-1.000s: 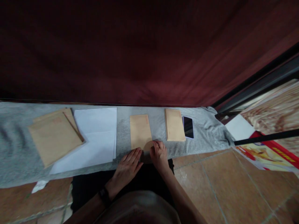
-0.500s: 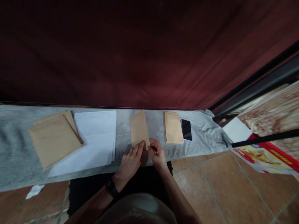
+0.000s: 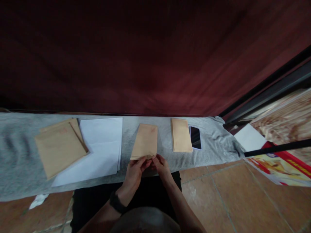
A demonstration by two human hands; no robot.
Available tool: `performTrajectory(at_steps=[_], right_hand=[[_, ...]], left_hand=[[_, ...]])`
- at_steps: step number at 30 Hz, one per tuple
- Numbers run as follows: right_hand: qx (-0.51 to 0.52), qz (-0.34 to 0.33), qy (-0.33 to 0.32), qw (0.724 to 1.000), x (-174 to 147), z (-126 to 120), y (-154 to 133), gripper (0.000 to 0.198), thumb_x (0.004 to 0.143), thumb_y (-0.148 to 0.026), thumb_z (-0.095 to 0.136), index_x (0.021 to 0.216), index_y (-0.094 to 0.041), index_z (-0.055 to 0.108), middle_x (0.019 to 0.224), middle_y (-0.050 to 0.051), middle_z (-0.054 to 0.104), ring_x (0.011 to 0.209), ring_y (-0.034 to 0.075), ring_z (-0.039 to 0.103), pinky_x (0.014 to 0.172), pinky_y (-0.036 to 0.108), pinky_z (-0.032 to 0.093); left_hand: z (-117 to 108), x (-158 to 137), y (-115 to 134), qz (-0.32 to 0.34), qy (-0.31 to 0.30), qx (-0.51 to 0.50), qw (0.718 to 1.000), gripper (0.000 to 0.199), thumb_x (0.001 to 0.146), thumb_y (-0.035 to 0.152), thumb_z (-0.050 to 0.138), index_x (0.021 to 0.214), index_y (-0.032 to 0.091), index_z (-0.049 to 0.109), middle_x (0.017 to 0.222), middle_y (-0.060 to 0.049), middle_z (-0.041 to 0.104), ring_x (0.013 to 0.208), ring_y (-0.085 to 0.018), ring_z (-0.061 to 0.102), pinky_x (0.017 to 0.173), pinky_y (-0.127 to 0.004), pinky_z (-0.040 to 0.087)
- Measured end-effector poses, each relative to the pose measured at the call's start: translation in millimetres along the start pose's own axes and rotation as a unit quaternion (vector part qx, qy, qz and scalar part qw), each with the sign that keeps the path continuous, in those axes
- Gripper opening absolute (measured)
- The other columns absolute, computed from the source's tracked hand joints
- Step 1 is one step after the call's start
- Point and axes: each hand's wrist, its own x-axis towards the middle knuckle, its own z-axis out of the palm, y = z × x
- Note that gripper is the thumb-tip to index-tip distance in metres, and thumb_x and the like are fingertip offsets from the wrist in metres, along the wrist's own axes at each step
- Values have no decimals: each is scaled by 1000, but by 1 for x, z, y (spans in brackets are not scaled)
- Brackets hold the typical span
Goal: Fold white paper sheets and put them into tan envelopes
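Observation:
A brown paper envelope (image 3: 145,140) lies in front of me on the grey cloth, its near edge lifted between my hands. My left hand (image 3: 135,171) pinches that near edge at its middle, thumb and fingers together. Close beside it, my right hand (image 3: 162,167) grips the near right corner the same way. Some fingertips are hidden under the paper. To the right is a small stack of brown envelopes (image 3: 181,135). On the left, larger brown envelopes (image 3: 60,147) rest partly over white paper sheets (image 3: 103,149).
A phone (image 3: 195,137) lies right of the envelope stack. Grey cloth (image 3: 213,142) covers the narrow surface, with a dark red panel (image 3: 145,64) rising behind it. At far right are a black bar (image 3: 279,148) and a colourful printed box (image 3: 279,165). Tiled floor (image 3: 209,191) shows below.
The envelope has turned to show its wider face and its near edge is raised. My left hand has gone from pressing flat on it to pinching that edge.

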Motion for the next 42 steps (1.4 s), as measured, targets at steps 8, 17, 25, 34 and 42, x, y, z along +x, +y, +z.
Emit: performTrajectory(at_steps=[8,17,25,34,42], right_hand=[[39,46,34,998,6,-11,-1,43,67,-61,73,76,-19,66,64,1,68,54,17,62,53,29,55],[11,57,31,998,9,-25,-5,45,69,-64,71,75,-20,64,65,2,70,52,16,62,48,25,50],[38,46,36,998,10,-20,6,55,64,-68,75,84,-22,54,64,-1,67,49,16,63,45,24,49],[46,83,40,995,13,-21,15,46,78,-70,60,82,-25,53,52,-2,62,50,22,67,47,29,52],[-36,47,46,997,12,-24,19,48,87,-69,48,90,-23,57,59,3,65,54,24,67,50,34,54]], left_hand=[[-21,1,-9,-18,2,46,999,38,58,40,90,79,16,68,73,-2,74,69,-18,73,68,-29,60],[-28,5,9,-45,-63,237,968,42,63,50,82,79,17,61,62,-1,69,51,-14,65,48,-22,46],[-24,10,8,-73,-87,275,955,49,62,53,83,87,16,64,65,-2,71,52,-17,68,49,-24,48],[-26,13,4,-67,-90,271,956,41,64,49,82,84,17,65,58,0,68,48,-16,65,46,-22,46],[-27,9,5,-75,-90,239,964,38,65,46,78,85,17,63,60,-2,70,51,-15,67,47,-21,47]])
